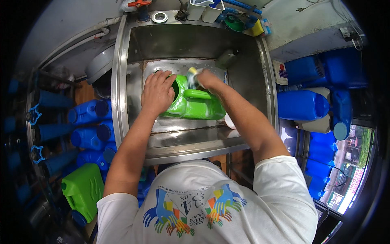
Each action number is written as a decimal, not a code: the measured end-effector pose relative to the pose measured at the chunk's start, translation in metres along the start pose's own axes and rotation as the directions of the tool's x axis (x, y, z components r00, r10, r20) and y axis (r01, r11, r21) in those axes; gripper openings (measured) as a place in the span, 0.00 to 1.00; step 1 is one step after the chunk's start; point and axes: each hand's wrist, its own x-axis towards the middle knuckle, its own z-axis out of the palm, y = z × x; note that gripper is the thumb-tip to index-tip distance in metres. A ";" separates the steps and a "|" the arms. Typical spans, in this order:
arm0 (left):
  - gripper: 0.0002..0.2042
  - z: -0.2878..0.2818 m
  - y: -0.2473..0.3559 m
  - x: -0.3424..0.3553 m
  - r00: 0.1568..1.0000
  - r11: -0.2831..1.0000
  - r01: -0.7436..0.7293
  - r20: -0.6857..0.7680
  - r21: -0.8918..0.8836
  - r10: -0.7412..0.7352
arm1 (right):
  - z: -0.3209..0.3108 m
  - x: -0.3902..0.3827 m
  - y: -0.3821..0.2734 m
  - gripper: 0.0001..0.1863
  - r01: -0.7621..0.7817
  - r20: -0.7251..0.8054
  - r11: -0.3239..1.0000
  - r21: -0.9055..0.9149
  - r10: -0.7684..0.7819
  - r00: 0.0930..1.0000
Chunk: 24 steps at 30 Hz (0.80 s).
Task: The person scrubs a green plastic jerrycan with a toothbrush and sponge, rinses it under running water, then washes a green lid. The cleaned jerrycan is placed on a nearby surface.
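Our shirt (199, 174) sits nearest; beyond, the green container (203, 108) lies in the sink (191, 154). Our left grip (157, 92) lies open against its mouth end, our right grip (207, 79) holds a blurred scrubber (192, 73). Suds (182, 105) suggest scrubbing underway, rinsing undone.

This looks like a washing area in a small shop or workshop, with 1 deep steel sink (195, 40). Blue jugs (300, 105) crowd 2 sides of the sink; exposed pipes (77, 35) run left of it.
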 end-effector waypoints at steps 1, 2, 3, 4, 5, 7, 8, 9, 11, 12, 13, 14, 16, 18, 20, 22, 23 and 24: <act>0.21 -0.001 0.000 0.000 1.000 1.000 0.002 0.005 -0.006 -0.002 | 0.002 0.006 0.005 0.18 0.063 -0.101 0.989 0.134 -0.050 0.994; 0.21 -0.001 0.000 0.000 1.000 1.000 -0.003 0.008 -0.011 0.003 | 0.004 0.010 0.008 0.19 0.072 -0.166 0.960 0.269 -0.027 0.986; 0.21 -0.001 0.000 0.000 1.000 1.000 0.001 0.009 -0.011 0.000 | 0.004 0.011 0.010 0.19 0.171 -0.259 0.896 0.410 -0.065 0.964; 0.22 -0.001 0.000 -0.001 1.000 1.000 -0.002 0.007 -0.008 0.002 | 0.003 0.008 0.009 0.21 0.208 -0.294 0.978 -0.029 -0.208 0.933; 0.22 -0.001 0.000 -0.001 1.000 1.000 0.004 0.011 -0.008 -0.004 | 0.003 0.005 0.006 0.22 0.182 -0.143 0.953 -0.242 -0.221 0.965; 0.22 0.000 0.000 -0.002 1.000 1.000 0.000 -0.028 -0.023 -0.001 | -0.002 -0.007 -0.002 0.22 0.287 0.209 0.756 -0.588 -0.200 0.957; 0.22 0.002 0.000 -0.002 0.998 1.000 0.000 -0.065 -0.027 -0.002 | -0.006 -0.015 -0.007 0.23 0.255 0.236 0.825 -0.504 -0.152 0.960; 0.20 0.003 0.001 -0.002 0.993 0.999 0.028 -0.117 -0.030 -0.031 | -0.007 -0.020 -0.013 0.23 0.277 0.199 0.849 -0.450 -0.207 0.958; 0.18 0.005 0.003 -0.003 0.974 0.997 0.076 -0.212 -0.028 -0.080 | -0.007 -0.028 -0.022 0.23 0.198 0.055 0.899 -0.391 -0.192 0.980; 0.16 0.005 0.004 -0.003 0.975 0.997 0.067 -0.210 -0.032 -0.072 | -0.006 -0.030 -0.024 0.23 0.287 -0.118 0.893 -0.346 -0.345 0.931; 0.15 0.004 0.005 -0.004 0.977 0.998 0.056 -0.206 -0.040 -0.063 | -0.002 -0.030 -0.027 0.23 0.290 -0.086 0.884 -0.367 -0.342 0.936; 0.13 0.004 0.006 -0.005 0.977 0.997 0.050 -0.206 -0.063 -0.062 | 0.001 -0.029 -0.028 0.23 0.334 -0.087 0.871 -0.361 -0.388 0.918; 0.09 0.000 0.008 -0.007 0.995 0.990 0.063 -0.067 -0.129 -0.072 | 0.013 -0.024 -0.036 0.23 0.366 -0.005 0.837 -0.406 -0.403 0.915; 0.09 -0.005 0.008 -0.009 0.996 0.987 -0.040 -0.081 -0.158 0.027 | 0.028 -0.018 -0.053 0.22 0.330 -0.043 0.888 -0.319 -0.361 0.931; 0.13 -0.011 0.007 -0.013 0.985 0.988 -0.125 0.104 -0.095 0.135 | 0.044 -0.015 -0.077 0.17 0.290 -0.142 0.927 -0.237 -0.329 0.934; 0.18 -0.014 0.007 -0.015 0.964 0.983 -0.167 0.198 -0.077 0.179 | 0.056 -0.016 -0.103 0.16 0.597 0.041 0.710 -0.374 -0.630 0.775; 0.18 -0.016 0.006 -0.015 0.963 0.988 -0.144 0.219 -0.065 0.154 | 0.059 -0.017 -0.111 0.15 0.725 0.167 0.561 -0.400 -0.733 0.660; 0.18 -0.016 0.007 -0.015 0.963 0.991 -0.121 0.237 -0.050 0.129 | 0.051 -0.017 -0.114 0.15 0.660 0.158 0.568 -0.492 -0.687 0.709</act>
